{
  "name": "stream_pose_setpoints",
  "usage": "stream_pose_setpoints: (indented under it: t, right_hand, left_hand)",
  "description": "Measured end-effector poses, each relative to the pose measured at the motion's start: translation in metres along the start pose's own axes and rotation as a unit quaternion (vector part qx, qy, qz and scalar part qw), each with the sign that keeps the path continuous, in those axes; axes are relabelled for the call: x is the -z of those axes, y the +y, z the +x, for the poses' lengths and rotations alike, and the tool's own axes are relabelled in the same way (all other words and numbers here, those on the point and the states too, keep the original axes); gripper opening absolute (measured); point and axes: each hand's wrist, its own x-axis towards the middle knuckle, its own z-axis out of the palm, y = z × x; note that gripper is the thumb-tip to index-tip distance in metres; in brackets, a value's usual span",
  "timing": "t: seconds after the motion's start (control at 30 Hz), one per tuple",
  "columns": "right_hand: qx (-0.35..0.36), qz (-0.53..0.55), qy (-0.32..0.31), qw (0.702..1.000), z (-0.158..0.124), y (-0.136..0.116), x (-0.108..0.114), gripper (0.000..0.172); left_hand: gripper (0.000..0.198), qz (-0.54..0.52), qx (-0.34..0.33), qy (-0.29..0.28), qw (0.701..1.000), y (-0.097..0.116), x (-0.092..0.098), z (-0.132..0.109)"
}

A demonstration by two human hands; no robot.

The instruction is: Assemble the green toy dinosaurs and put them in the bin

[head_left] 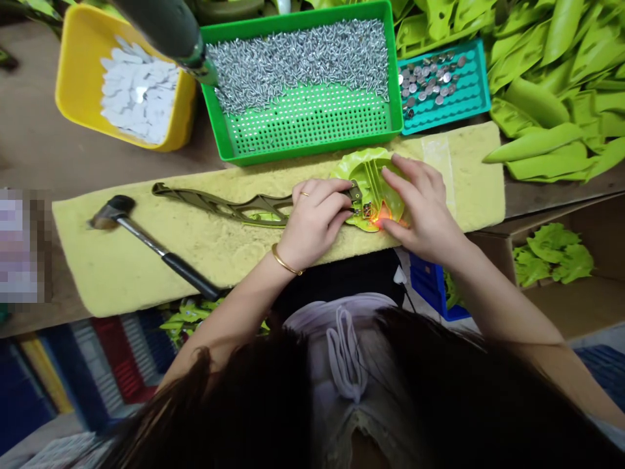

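A lime-green plastic shell with a scalloped edge lies on the yellow mat, its ribbed hollow side up. Inside it, near small electronic parts, a light glows red-orange. An olive-green openwork plastic strip stretches left from the shell, passing behind my left hand. That hand is closed, its fingertips pinched at the shell's inner left side; what they pinch is too small to make out. My right hand grips the shell from the right, with fingers on the far rim and thumb beside the light.
A hammer lies on the yellow mat. Behind stand a yellow tub of white pieces, a green basket of screws and a teal tray of button cells. A power screwdriver hangs over the basket. Lime-green parts pile up right.
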Motion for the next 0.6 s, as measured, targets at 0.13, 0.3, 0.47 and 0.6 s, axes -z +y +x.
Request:
stream_pose_setpoints:
  t: [0.13, 0.3, 0.47, 0.6]
  right_hand:
    - [-0.018, 0.023, -0.005, 1.0, 0.001, 0.002, -0.001, 0.067]
    - [-0.028, 0.036, 0.001, 0.999, 0.003, 0.0, -0.001, 0.065]
    - [-0.014, 0.032, 0.007, 0.999, 0.001, 0.002, -0.002, 0.066]
    - [-0.003, 0.039, 0.009, 0.999, -0.003, 0.004, -0.003, 0.07]
  left_hand:
    - [0.008, -0.001, 0.0, -0.004, 1.0, -0.001, -0.001, 0.0]
    - [0.01, 0.001, 0.014, 0.006, 1.0, -0.001, -0.003, 0.001]
    - [0.009, -0.004, -0.017, 0.016, 1.0, -0.001, 0.0, 0.0]
    - [0.005, -0.008, -0.045, 0.036, 0.998, 0.002, 0.007, -0.006]
